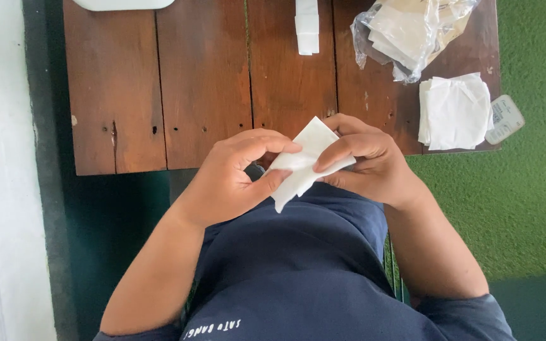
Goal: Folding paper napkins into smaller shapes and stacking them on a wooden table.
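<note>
Head view: left hand (229, 180) and right hand (368, 164) pinch a white paper napkin (303, 165) just off the wooden table's (203, 88) near edge, fingers clamped on it. Folded stack (455, 112) at table's right. Judgement: keep edges aligned, crease firmly.

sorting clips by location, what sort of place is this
Probably a simple home or small workshop spot, not a factory line: a worn wooden table stands on green carpet, bearing a stack of white paper squares and a clear plastic bag holding more. Both hands fold one white sheet.
</note>
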